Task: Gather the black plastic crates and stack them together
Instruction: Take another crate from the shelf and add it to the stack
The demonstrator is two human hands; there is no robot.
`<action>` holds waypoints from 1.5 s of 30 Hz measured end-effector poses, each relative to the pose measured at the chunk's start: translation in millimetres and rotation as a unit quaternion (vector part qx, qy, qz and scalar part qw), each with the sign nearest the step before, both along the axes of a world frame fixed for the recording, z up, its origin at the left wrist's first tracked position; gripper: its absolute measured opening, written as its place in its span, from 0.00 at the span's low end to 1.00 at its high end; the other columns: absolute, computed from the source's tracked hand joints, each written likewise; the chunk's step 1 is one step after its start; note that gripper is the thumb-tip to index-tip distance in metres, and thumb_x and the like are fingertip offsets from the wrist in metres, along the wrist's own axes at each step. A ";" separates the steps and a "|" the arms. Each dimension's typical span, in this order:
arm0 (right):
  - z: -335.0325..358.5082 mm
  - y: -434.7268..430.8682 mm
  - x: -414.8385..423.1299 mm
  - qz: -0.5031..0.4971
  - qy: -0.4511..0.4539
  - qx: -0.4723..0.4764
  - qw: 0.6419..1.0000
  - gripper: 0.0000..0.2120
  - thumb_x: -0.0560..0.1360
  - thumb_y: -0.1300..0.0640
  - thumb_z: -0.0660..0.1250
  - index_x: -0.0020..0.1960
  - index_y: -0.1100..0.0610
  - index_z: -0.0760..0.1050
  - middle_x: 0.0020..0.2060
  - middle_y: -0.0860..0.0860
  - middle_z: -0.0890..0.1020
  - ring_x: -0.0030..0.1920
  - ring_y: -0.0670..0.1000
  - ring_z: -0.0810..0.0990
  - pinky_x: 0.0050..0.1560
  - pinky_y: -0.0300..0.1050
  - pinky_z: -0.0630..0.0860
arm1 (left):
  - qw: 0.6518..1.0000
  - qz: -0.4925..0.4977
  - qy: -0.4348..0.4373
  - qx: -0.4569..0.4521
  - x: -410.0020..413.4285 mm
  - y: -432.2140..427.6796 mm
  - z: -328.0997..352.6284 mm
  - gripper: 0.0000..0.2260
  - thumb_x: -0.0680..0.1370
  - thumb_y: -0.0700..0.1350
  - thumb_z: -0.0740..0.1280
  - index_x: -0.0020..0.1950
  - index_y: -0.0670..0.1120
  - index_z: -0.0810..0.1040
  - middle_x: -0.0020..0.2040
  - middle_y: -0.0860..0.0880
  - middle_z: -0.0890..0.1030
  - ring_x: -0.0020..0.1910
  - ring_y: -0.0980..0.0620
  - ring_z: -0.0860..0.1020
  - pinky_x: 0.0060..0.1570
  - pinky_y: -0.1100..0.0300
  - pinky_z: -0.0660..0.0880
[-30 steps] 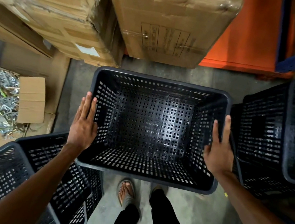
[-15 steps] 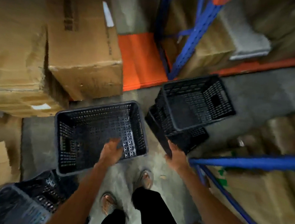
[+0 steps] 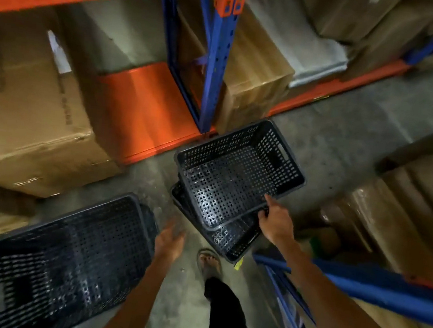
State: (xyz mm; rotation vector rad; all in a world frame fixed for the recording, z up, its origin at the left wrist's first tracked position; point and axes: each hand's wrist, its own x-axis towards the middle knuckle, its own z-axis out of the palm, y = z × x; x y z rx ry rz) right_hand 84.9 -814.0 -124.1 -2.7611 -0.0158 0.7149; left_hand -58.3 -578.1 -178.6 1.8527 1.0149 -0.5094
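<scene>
A black perforated plastic crate (image 3: 238,174) sits skewed on top of a second black crate (image 3: 233,241) on the concrete floor, just right of centre. My right hand (image 3: 275,221) grips the near rim of the upper crate. A third black crate (image 3: 67,260) stands on the floor at the lower left, blurred by motion. My left hand (image 3: 170,241) hovers between that crate and the pair, fingers apart, touching nothing.
Large cardboard boxes (image 3: 32,119) fill the left. An orange and blue shelf rack (image 3: 214,62) with boxes stands behind the crates. A blue rack beam (image 3: 374,287) and wrapped cartons (image 3: 393,221) close in on the right. My sandalled foot (image 3: 208,262) is on the concrete floor.
The view swung right. My left hand let go of the left crate, which now rests on the floor. My right hand moved onto the rim of the upper crate of the pair.
</scene>
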 end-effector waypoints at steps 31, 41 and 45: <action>-130.8 -118.2 271.8 -0.080 -0.128 0.002 0.988 0.15 0.79 0.57 0.61 0.64 0.61 0.72 0.48 0.63 0.83 0.50 0.64 0.82 0.49 0.56 0.80 | 0.982 0.163 0.030 0.090 185.7 24.5 -100.1 0.12 0.76 0.44 0.67 0.53 0.37 0.78 0.49 0.38 0.81 0.51 0.38 0.81 0.47 0.49 0.79; 67.1 -92.8 149.5 -0.070 -0.131 -0.004 0.989 0.14 0.80 0.55 0.58 0.63 0.61 0.68 0.50 0.64 0.81 0.51 0.66 0.81 0.46 0.54 0.77 | 0.979 0.091 -0.107 0.147 123.2 96.6 99.0 0.19 0.75 0.39 0.66 0.67 0.43 0.76 0.61 0.39 0.81 0.61 0.39 0.79 0.63 0.46 0.75; 100.9 -52.7 97.4 -0.025 -0.177 0.010 0.984 0.14 0.80 0.55 0.58 0.61 0.62 0.71 0.49 0.66 0.81 0.50 0.67 0.81 0.46 0.56 0.76 | 0.973 0.096 -0.113 0.177 55.1 136.3 140.5 0.18 0.75 0.40 0.68 0.64 0.41 0.77 0.58 0.37 0.82 0.59 0.38 0.80 0.61 0.45 0.76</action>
